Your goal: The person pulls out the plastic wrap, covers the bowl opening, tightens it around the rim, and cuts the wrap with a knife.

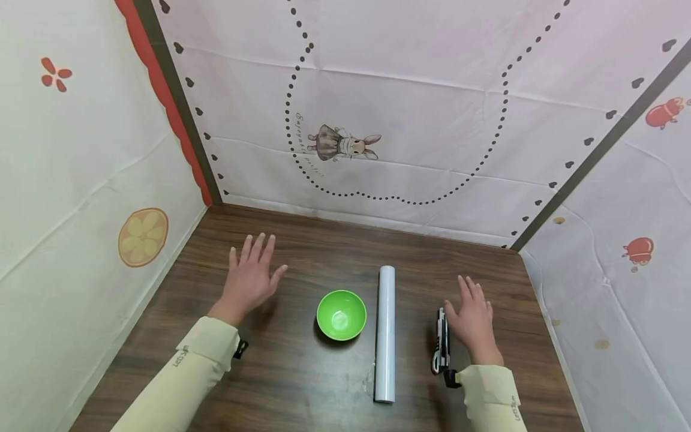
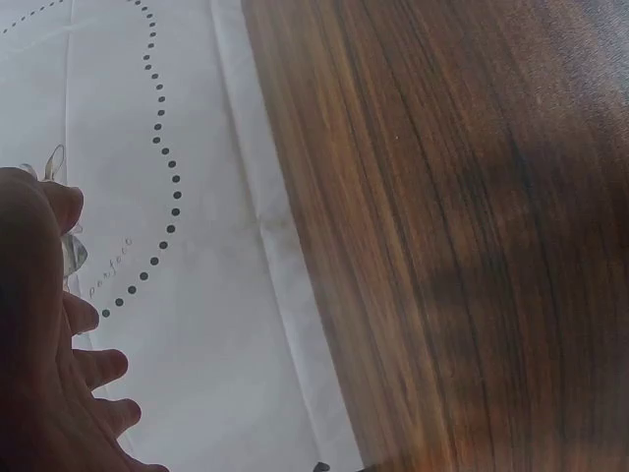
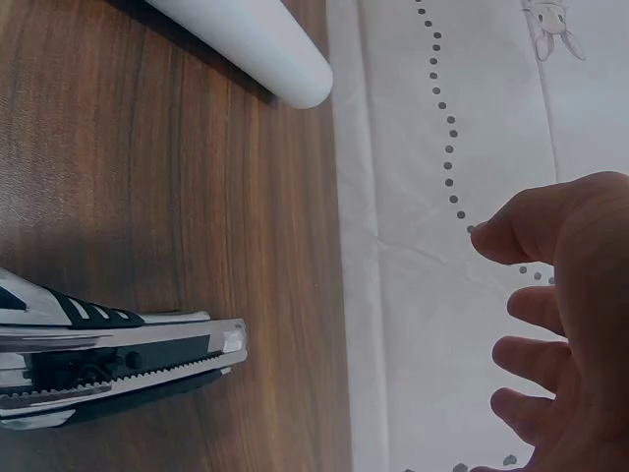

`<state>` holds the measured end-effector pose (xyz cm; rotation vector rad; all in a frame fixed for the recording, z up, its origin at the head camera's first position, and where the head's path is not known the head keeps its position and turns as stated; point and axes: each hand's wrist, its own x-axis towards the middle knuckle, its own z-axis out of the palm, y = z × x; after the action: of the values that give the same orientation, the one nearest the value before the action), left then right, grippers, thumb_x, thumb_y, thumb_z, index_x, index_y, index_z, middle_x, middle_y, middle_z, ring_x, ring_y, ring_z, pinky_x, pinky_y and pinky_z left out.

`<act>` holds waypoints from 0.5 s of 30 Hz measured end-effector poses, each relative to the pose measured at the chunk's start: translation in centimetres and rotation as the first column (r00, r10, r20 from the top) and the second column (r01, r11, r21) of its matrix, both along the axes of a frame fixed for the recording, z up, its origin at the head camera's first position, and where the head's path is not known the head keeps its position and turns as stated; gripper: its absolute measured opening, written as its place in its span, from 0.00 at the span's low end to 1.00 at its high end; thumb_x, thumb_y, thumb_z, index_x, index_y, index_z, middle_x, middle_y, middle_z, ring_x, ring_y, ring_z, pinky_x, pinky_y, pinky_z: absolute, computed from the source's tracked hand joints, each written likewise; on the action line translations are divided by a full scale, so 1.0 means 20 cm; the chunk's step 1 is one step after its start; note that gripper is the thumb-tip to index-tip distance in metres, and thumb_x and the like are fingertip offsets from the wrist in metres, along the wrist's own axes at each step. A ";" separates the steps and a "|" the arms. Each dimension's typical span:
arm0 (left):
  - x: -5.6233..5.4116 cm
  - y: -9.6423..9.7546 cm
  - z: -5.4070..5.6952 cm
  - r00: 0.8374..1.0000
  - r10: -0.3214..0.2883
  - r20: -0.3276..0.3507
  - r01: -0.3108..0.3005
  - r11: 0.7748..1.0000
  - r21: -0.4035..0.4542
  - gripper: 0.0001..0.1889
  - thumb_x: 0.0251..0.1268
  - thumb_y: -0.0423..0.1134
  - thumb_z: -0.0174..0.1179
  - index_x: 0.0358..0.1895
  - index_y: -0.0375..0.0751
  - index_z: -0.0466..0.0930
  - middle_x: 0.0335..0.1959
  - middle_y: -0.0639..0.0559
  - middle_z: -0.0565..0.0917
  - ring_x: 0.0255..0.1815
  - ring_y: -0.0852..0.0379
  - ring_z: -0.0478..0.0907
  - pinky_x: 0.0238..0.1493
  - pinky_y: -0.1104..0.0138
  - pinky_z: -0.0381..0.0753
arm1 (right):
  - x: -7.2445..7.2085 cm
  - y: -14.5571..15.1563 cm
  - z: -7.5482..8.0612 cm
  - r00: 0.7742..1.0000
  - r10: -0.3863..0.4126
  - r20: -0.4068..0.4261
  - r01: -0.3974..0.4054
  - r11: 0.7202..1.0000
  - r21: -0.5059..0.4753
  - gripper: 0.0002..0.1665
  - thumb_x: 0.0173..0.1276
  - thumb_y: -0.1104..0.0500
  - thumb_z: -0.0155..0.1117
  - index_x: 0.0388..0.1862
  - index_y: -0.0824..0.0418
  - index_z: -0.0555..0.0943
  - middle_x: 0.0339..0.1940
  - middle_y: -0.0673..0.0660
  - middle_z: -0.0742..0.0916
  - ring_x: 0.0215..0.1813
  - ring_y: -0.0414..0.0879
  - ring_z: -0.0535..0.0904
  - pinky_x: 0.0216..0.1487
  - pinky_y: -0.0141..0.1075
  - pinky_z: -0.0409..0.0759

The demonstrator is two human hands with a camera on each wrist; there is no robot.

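My left hand (image 1: 249, 282) is held over the left part of the table with its fingers spread and nothing in them. To its right stands a bright green bowl (image 1: 342, 315) with a bare inside. A long white roll of plastic film (image 1: 385, 336) lies lengthwise beside the bowl. On the right, my right hand (image 1: 472, 318) hovers with relaxed fingers, its thumb close to a black and silver utility knife (image 1: 441, 342). In the right wrist view the knife (image 3: 128, 359) lies on the wood, apart from the fingers (image 3: 531, 364).
The dark wood-grain table (image 1: 302, 384) is walled in by printed cloth on three sides. The back cloth (image 1: 432, 138) shows a rabbit and dotted lines. A left cloth (image 1: 81, 180) and a right cloth (image 1: 621, 312) meet the table's edges.
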<state>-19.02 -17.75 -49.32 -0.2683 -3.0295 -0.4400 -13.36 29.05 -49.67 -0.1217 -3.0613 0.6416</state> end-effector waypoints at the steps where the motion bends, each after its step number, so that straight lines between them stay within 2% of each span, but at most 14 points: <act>1: 0.00 0.00 0.00 1.000 0.000 -0.001 0.000 1.000 0.004 0.39 0.74 0.59 0.43 0.78 0.43 0.42 0.78 0.37 0.47 0.79 0.34 0.38 0.71 0.32 0.36 | 0.00 0.00 0.00 1.000 0.000 0.000 0.000 1.000 -0.003 0.41 0.71 0.52 0.53 0.77 0.64 0.53 0.77 0.68 0.57 0.77 0.68 0.47 0.69 0.71 0.47; 7: 0.02 0.01 -0.02 1.000 -0.001 0.006 0.001 1.000 0.007 0.39 0.74 0.61 0.41 0.78 0.42 0.42 0.78 0.35 0.49 0.78 0.33 0.39 0.70 0.31 0.38 | 0.02 -0.03 -0.02 1.000 0.007 -0.011 -0.008 1.000 -0.008 0.40 0.71 0.52 0.53 0.77 0.63 0.53 0.77 0.68 0.58 0.77 0.68 0.48 0.69 0.70 0.49; 15: 0.03 0.03 -0.06 0.999 0.012 0.049 -0.013 0.999 0.038 0.40 0.74 0.61 0.40 0.78 0.42 0.43 0.77 0.35 0.50 0.77 0.31 0.41 0.70 0.31 0.41 | 0.04 -0.07 -0.02 1.000 0.031 0.002 -0.030 0.997 -0.075 0.40 0.72 0.52 0.52 0.78 0.63 0.51 0.77 0.69 0.57 0.77 0.68 0.47 0.71 0.65 0.55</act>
<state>-18.33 -17.21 -50.58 -0.2397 -3.0639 -0.5109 -12.49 27.64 -50.08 -0.0768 -3.0482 0.7593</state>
